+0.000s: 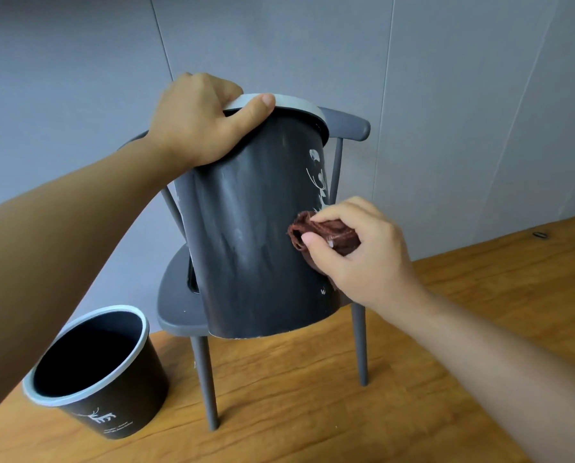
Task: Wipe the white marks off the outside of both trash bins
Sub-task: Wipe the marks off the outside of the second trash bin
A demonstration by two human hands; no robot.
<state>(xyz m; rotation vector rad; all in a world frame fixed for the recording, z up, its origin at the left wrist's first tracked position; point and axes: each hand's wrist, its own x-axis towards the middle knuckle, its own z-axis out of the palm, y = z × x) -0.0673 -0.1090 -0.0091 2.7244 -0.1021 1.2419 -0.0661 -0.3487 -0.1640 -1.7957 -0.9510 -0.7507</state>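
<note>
A tall dark trash bin (246, 235) with a pale grey rim is tilted in front of a grey chair, its base off the floor. My left hand (199, 125) grips its rim from above, thumb over the edge. My right hand (356, 248) pinches a bunched dark red cloth (316, 230) and presses it against the bin's right side. Faint white smears run down the bin's front, and a white printed plant motif sits near its upper right. A second, shorter dark bin (112, 389) stands upright on the floor at the lower left, showing a white deer print.
The grey chair (179, 309) stands behind the tilted bin on a wooden floor (312, 396). A grey panelled wall (446, 95) rises close behind. A small dark fitting (539, 234) lies in the floor at the far right.
</note>
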